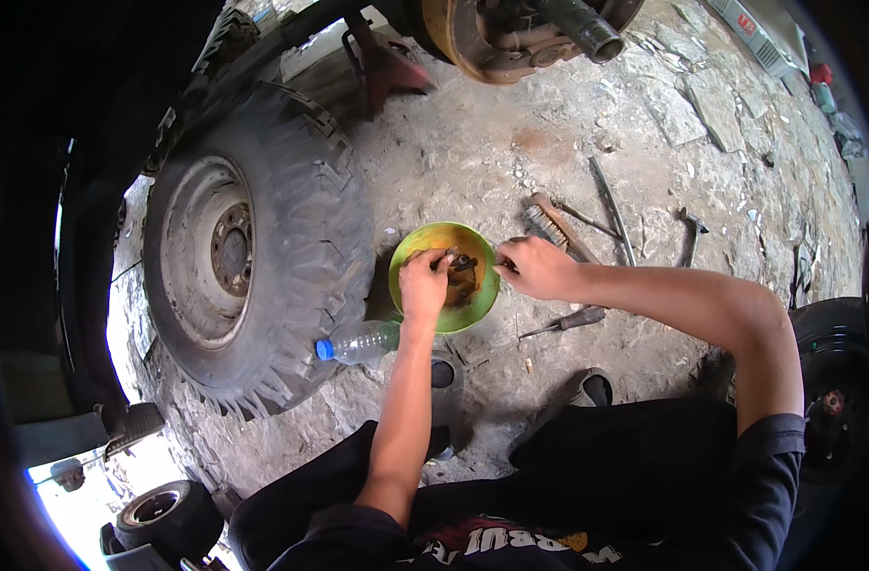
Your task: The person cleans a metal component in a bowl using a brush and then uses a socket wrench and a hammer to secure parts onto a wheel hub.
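Note:
A green bowl (484, 312) stands on the ground in front of me, stained orange-brown inside. Several small dark metal parts (467, 276) lie in it. My left hand (423, 285) reaches in over the near left of the bowl, its fingers pinched around a small dark metal part (451, 255). At the bowl's right rim is my right hand (537, 268), closed, thumb and fingers pressed together. Whatever it grips there is too small and too covered to name. A clear plastic bottle with a blue cap (326, 350) lies against the bowl's near left side.
A large wheel with a lugged tyre (311, 228) is at the left. Right of the bowl lie a wire brush (560, 226), a long metal bar (613, 211), a hammer (691, 234) and a pointed tool (579, 319). A red stand (389, 76) and a hub (496, 48) are beyond.

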The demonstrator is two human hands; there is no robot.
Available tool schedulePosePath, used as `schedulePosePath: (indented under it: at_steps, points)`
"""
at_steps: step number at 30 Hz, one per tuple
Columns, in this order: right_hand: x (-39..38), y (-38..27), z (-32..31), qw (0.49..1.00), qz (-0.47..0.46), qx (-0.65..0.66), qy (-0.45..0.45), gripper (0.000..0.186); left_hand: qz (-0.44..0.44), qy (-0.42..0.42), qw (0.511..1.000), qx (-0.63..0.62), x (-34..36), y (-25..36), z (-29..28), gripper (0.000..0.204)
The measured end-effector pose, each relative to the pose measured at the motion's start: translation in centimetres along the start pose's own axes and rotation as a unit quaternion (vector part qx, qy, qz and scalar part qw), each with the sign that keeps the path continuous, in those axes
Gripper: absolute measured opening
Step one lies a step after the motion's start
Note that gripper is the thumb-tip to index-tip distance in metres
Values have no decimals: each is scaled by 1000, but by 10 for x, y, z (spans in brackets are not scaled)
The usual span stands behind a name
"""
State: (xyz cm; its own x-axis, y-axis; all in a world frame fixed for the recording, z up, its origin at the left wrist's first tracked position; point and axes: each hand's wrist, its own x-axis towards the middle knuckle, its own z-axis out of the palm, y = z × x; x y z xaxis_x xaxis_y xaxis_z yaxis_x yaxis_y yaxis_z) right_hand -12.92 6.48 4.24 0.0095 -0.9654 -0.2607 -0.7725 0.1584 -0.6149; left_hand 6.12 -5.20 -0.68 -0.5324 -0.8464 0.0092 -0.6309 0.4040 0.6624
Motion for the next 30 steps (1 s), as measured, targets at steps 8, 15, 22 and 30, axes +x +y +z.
schedulePosePath:
  at_steps: [8, 15, 22, 30]
  points:
    - [37, -7, 22, 984, -150, -10, 101, 30, -75, -33, 994, -76, -13, 28, -15, 22]
    - [45, -4, 20, 950, -264, -134, 94, 28, -114, -57, 990, -65, -14, 25, -26, 25]
    - [38, -1, 15, 914, -330, -187, 148, 27, -134, -82, 985, 74, -9, 34, -26, 29]
    - [30, 8, -1, 988, -139, -1, 70, 25, -92, 24, 995, 27, -10, 2, -20, 29]
